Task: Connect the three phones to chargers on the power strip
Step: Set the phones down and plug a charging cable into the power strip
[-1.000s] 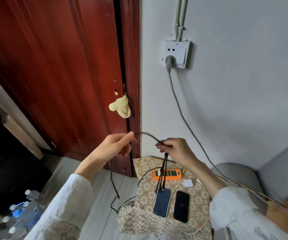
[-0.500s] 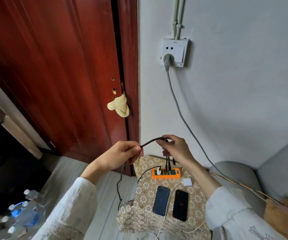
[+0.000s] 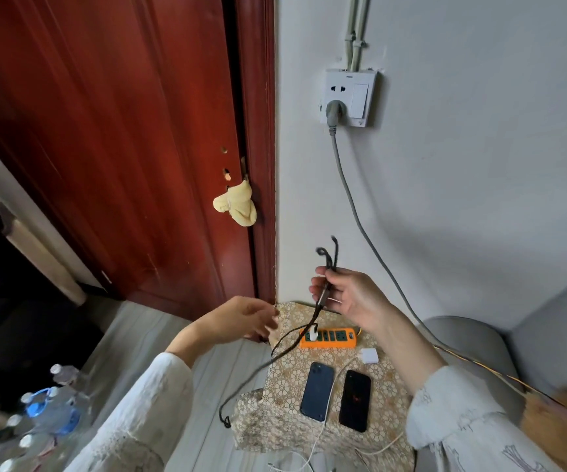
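Small table [image 3: 275,427] under patterned cloth, orange power strip [image 3: 329,339] at the back, white charger [image 3: 369,356] beside it, blue phone [image 3: 316,391] and black phone [image 3: 354,400] side by side, white cable [image 3: 319,441] at the front

Power strip [image 3: 328,338]: orange body, dark green sockets, white charger [image 3: 313,334] plugged at its left end. Cable [image 3: 322,294] in my right hand [image 3: 353,298]: black. Phones: one dark blue [image 3: 317,391], one black [image 3: 354,400] w/ small red mark. Loose adapter [image 3: 369,355]: white. Table cloth [image 3: 275,420]: beige, floral lace pattern. My sleeves [image 3: 146,413]: white, faint grey print. Door [image 3: 105,131]: dark red wood. Rag [image 3: 236,207] on door: pale yellow. Wall outlet [image 3: 350,97] white, its cord [image 3: 353,206] grey.
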The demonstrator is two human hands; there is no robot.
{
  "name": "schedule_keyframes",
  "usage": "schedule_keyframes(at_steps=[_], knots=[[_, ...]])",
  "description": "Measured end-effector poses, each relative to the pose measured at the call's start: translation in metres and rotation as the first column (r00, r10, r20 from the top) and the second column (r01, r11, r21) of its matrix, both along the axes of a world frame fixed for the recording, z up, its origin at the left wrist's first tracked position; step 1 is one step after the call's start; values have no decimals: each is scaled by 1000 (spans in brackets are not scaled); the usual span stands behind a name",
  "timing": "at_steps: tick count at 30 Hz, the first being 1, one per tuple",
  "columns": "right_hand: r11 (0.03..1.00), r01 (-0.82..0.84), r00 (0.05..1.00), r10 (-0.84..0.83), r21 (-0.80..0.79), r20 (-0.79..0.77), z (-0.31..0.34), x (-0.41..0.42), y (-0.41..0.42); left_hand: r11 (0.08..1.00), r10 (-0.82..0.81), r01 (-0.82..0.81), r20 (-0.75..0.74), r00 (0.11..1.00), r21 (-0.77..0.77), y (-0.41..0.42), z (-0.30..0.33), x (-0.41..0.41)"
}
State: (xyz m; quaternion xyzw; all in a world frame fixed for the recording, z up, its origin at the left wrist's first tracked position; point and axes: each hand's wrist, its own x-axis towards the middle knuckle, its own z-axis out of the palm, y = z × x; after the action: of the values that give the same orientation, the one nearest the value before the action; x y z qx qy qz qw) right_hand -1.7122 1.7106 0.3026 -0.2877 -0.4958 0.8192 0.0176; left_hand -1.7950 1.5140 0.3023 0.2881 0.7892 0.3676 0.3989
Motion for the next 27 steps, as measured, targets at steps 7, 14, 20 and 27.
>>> schedule_keyframes(at_steps=[7,14,20,27], knots=[[837,-321,930,367,443,-19,-8,20,-34,828,354,-436,273,894,353,20,16,-7],[791,-337,913,406,511,-27,-13,30,-39,680,405,-532,346,846,505,34,23,-1],[833,42,972,92,551,-214,7,24,-24,755,357,-422,225,907,502,28,17,9],[685,53,963,157,726,-218,40,2,-30,785,315,-311,87,945,535,31,18,17]])
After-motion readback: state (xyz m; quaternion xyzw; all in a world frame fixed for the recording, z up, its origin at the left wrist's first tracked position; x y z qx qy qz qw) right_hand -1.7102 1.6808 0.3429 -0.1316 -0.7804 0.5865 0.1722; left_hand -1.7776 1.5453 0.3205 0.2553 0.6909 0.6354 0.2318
